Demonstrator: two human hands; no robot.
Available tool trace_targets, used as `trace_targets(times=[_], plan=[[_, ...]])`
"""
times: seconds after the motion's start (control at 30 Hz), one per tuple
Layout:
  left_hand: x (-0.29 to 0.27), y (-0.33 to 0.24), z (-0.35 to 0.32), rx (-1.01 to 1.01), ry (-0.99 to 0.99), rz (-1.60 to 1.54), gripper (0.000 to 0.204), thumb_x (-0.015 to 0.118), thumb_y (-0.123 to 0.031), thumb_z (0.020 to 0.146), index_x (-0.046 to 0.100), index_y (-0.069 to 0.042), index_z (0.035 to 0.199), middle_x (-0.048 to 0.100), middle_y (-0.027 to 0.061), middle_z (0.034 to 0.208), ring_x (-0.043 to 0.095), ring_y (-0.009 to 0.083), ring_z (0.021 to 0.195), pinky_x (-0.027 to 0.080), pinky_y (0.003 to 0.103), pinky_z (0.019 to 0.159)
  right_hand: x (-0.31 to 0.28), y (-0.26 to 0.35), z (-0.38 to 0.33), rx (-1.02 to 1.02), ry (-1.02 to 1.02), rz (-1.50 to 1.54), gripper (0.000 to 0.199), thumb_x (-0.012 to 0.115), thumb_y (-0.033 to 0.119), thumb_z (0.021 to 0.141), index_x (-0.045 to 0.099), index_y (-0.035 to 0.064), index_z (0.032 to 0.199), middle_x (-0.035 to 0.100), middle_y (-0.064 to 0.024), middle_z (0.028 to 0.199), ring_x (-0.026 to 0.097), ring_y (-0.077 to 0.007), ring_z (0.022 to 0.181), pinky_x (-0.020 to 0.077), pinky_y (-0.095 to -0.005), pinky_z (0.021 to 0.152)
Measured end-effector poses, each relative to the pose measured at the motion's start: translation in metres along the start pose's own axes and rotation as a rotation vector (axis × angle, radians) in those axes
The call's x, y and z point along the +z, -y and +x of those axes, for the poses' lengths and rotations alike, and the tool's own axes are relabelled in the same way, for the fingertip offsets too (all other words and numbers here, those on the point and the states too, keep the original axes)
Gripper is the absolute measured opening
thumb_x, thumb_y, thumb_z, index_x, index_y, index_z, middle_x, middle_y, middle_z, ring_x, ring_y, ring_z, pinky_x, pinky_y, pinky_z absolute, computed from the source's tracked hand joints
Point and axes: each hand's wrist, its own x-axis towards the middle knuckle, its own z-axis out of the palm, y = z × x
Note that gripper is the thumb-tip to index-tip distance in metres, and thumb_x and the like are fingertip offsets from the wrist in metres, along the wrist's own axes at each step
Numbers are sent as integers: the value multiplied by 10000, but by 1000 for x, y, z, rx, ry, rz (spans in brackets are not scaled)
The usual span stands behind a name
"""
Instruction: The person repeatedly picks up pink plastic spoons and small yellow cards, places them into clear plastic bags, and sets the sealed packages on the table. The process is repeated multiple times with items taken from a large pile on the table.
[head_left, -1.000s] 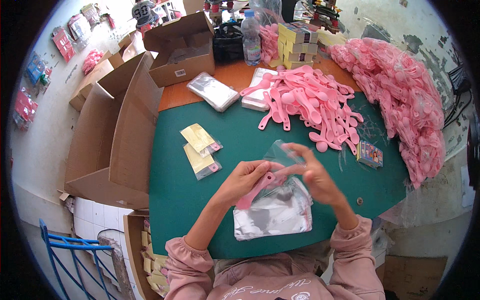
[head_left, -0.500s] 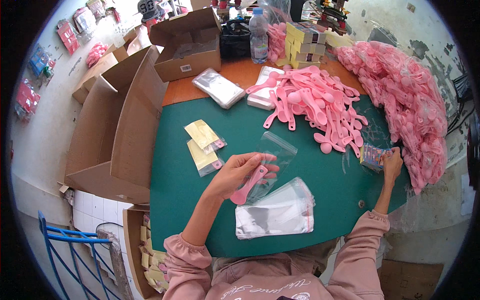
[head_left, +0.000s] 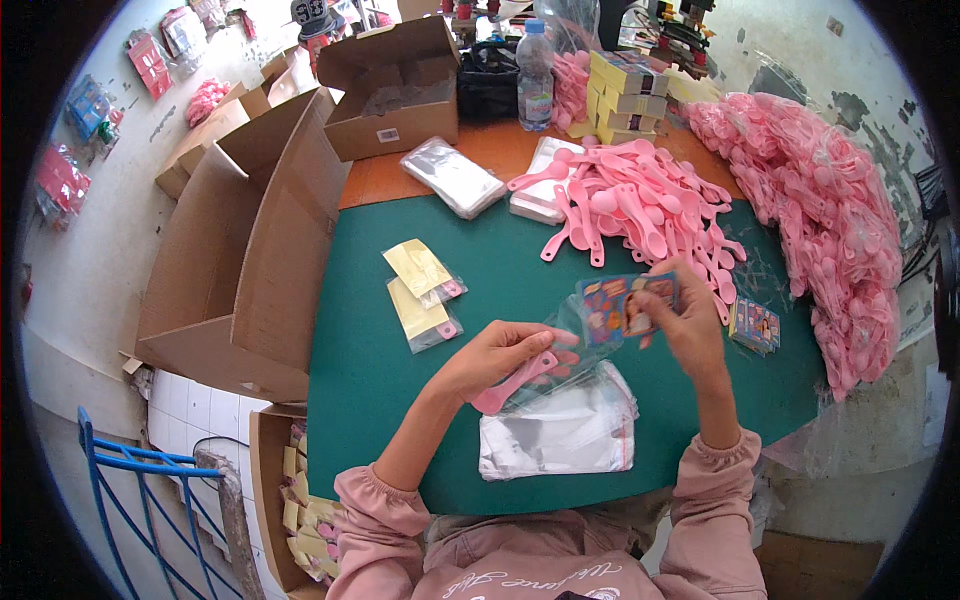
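Note:
Low over the green table top, my left hand [head_left: 485, 362] grips a clear plastic bag [head_left: 568, 318] together with a pink spoon [head_left: 514, 386]. Whether the spoon lies inside the bag or against it, I cannot tell. My right hand [head_left: 692, 318] pinches a colourful printed card [head_left: 603, 308] at the bag's upper end. Below both hands is a stack of clear bags [head_left: 555, 447]. A small stack of printed cards [head_left: 754, 327] stands to the right. Left of my hands lie two filled bags [head_left: 424, 322], each showing a pale yellow card and some pink.
Beyond my hands rises a heap of pink spoons [head_left: 640, 205]. A big bagged mass of pink spoons [head_left: 800, 220] lines the right edge. More bag stacks [head_left: 453, 178], a water bottle [head_left: 535, 78] and card bundles [head_left: 627, 95] stand behind. Cardboard boxes [head_left: 270, 260] flank the left.
My right hand has moved left from the card stack, bringing one card up to the bag. My left hand still holds the bag and spoon. The view has shifted slightly.

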Motion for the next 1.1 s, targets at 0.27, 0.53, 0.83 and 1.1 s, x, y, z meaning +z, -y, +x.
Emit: trace_targets(times=[0.27,0.53,0.83,1.1], plan=[[-4,4,-1,-16,23,201,362,454,-279,918,579,39,1037,614,54,896,563,68,758,471,189,671,8,16,0,75,391,-350,196,639,148,778,492,33,837,574,-78,689,520,-79,567,396,-234,440],[-2,8,2,17,56,266,330,443,-214,926,536,25,1133,599,24,895,503,50,775,433,190,697,10,-1,9,-115,656,-485,225,597,183,802,493,-9,858,529,-131,737,492,-229,639,417,-322,600],[8,1,-1,-41,-156,683,553,503,-275,891,285,-48,1346,625,107,913,531,86,756,440,253,687,24,-24,1,-334,733,-472,223,547,105,804,576,16,1006,531,-157,881,535,-317,770,441,-351,695],[-35,1,-12,40,72,631,557,568,-241,849,329,-74,1324,625,83,911,565,97,795,450,237,685,5,-36,14,126,407,-138,180,660,72,699,620,-11,855,597,-19,705,502,-65,644,399,-224,573]])
